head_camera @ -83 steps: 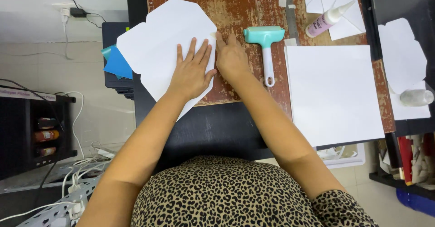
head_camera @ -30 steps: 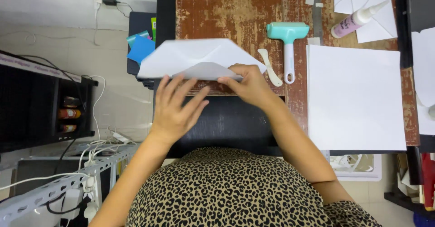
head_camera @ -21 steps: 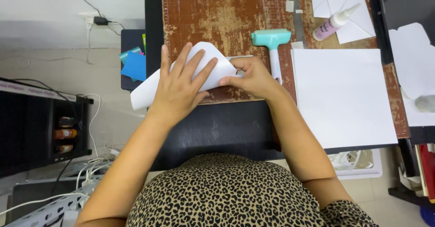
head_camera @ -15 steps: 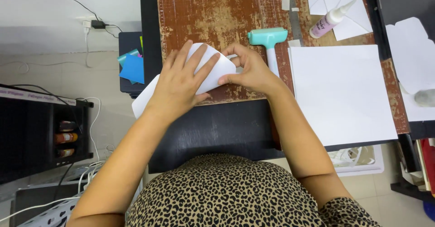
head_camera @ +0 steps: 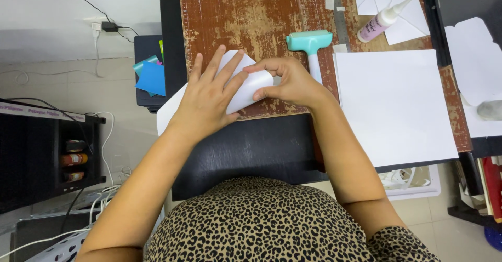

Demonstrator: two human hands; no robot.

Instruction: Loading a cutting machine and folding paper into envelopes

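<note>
A folded white paper piece (head_camera: 246,87) lies on the worn brown cutting mat (head_camera: 246,16) at the front of the black table (head_camera: 251,147). My left hand (head_camera: 209,97) lies flat on it with the fingers spread, pressing it down. My right hand (head_camera: 290,81) sits at the paper's right end, fingertips pinching and pressing the folded edge. The paper's left corner sticks out past the table's left edge.
A teal roller tool (head_camera: 311,45) lies just behind my right hand. A stack of white sheets (head_camera: 395,105) is to the right, a glue bottle (head_camera: 381,21) and cut white pieces (head_camera: 473,53) farther back right. Blue paper scraps (head_camera: 149,76) sit on a low stand at the left.
The large white sheet that lay flat has been lifted, folded over and laid back on the mat. Both hands now press the folded piece down.
</note>
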